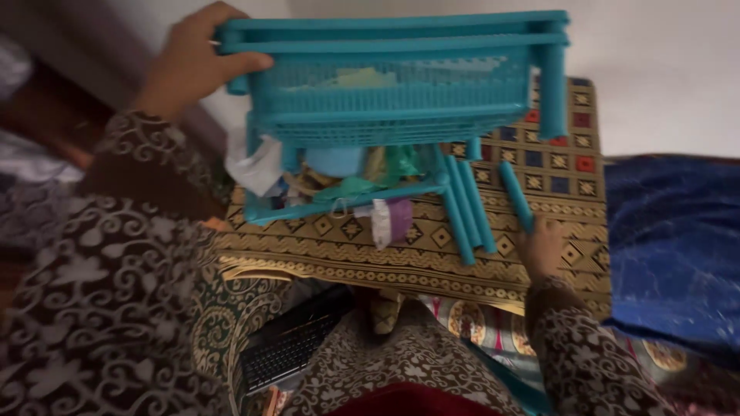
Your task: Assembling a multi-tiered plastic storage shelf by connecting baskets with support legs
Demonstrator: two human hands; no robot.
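A teal plastic basket rack lies tipped on a patterned straw mat. My left hand grips its top left corner. Bags and small items are stuffed in the lower tier. Three loose teal tubes lie side by side on the mat, right of the rack. My right hand holds the near end of another teal tube, which rests slanted on the mat.
A blue sheet covers the floor to the right. A black keyboard lies by my knees. A white wall rises behind the mat. Dark furniture stands at the far left.
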